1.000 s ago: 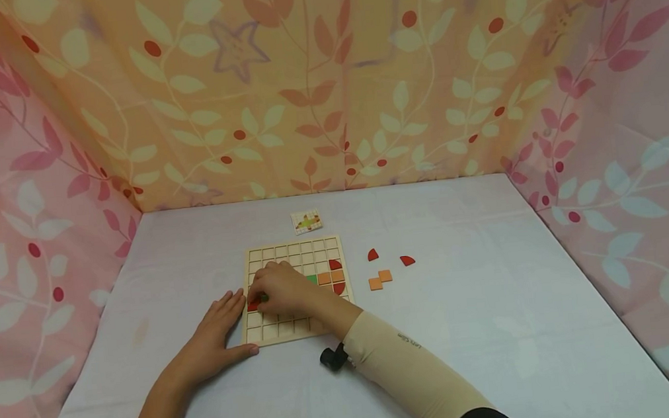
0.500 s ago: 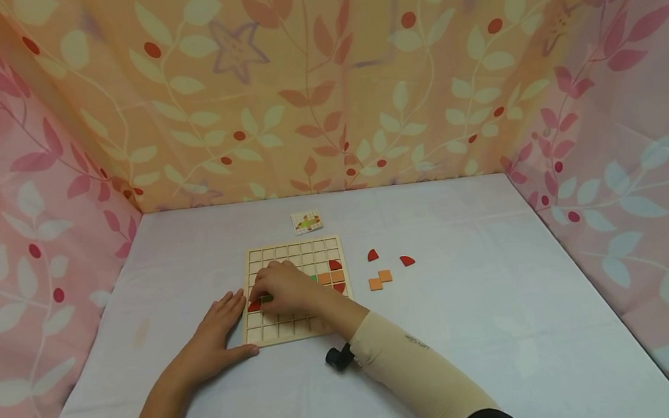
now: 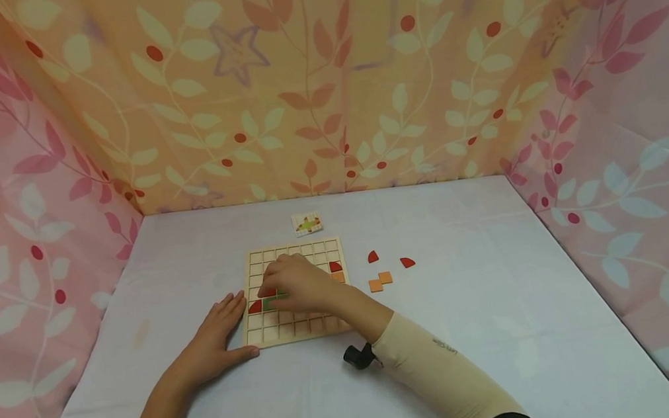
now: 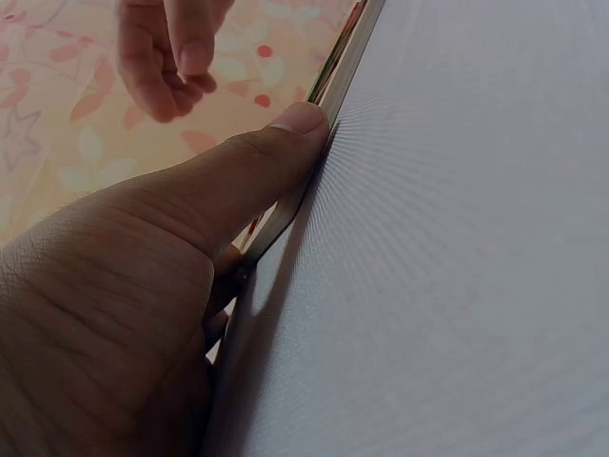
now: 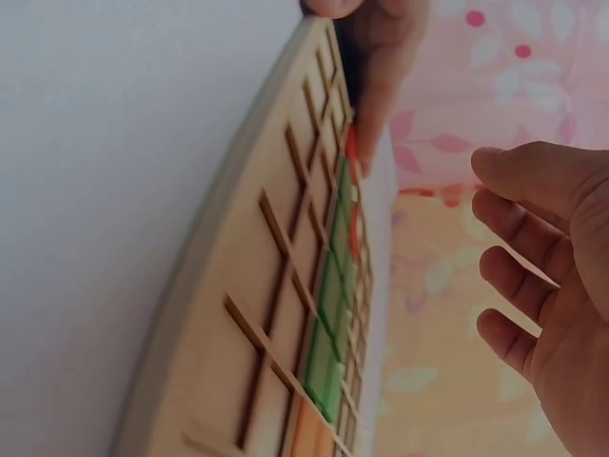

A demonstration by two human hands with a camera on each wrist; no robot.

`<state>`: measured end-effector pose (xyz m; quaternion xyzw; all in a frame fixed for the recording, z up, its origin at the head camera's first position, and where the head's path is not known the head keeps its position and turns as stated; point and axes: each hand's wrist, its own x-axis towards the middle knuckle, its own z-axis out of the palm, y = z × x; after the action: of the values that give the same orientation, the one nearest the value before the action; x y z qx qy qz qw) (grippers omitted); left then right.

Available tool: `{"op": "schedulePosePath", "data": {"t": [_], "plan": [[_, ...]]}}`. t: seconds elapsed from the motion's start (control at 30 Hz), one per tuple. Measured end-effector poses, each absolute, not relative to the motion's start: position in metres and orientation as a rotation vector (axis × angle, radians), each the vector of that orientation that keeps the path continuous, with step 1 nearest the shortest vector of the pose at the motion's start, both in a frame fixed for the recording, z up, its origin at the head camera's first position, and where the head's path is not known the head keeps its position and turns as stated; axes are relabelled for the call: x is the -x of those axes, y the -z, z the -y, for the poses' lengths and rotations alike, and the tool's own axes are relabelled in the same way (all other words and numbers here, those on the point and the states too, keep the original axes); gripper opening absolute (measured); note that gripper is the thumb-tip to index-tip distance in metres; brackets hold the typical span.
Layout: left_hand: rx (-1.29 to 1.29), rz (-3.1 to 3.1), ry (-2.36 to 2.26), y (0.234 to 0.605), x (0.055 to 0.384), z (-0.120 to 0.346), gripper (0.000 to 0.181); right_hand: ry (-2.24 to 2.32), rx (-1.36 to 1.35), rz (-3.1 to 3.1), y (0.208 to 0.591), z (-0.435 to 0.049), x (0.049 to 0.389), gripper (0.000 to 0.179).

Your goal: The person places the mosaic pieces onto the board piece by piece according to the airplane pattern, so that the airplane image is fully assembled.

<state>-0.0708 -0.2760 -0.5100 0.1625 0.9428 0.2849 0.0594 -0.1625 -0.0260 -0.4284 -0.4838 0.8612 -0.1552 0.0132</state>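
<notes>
My left hand [image 3: 214,336] lies flat at the board's left side, fingers along that edge and thumb against the front edge of the wooden grid board [image 3: 263,335]. The left wrist view shows the thumb [image 4: 257,157] touching the board's side. Over the board hovers my right hand [image 3: 305,283], its fingers loosely bent; in the right wrist view nothing is between them [image 5: 514,248]. A red quarter-round tile [image 3: 255,307] and a green square tile [image 3: 268,304] sit in the left cells. More green tiles [image 5: 331,305] and orange ones [image 5: 309,428] fill a row, partly hidden by the right hand in the head view.
Right of the board lie two loose red quarter-round tiles [image 3: 407,262] and two orange square tiles [image 3: 376,286]. A small pattern card [image 3: 307,223] rests behind the board. Patterned curtains [image 3: 325,103] enclose the white table [image 3: 500,327] at the back and sides.
My right hand has let go of a green tile near the board's left side and moved right, uncovering it beside the red one. My left hand stays where it was.
</notes>
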Motion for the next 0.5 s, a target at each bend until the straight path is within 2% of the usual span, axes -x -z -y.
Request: {"op": "schedulePosePath", "data": {"t": [0.5], "plan": [[-0.493,-2.898,-0.861,0.512,0.069,0.275,0.112,0.571,1.569,-2.751,0.400,-0.030,0.147,0.021]]}}
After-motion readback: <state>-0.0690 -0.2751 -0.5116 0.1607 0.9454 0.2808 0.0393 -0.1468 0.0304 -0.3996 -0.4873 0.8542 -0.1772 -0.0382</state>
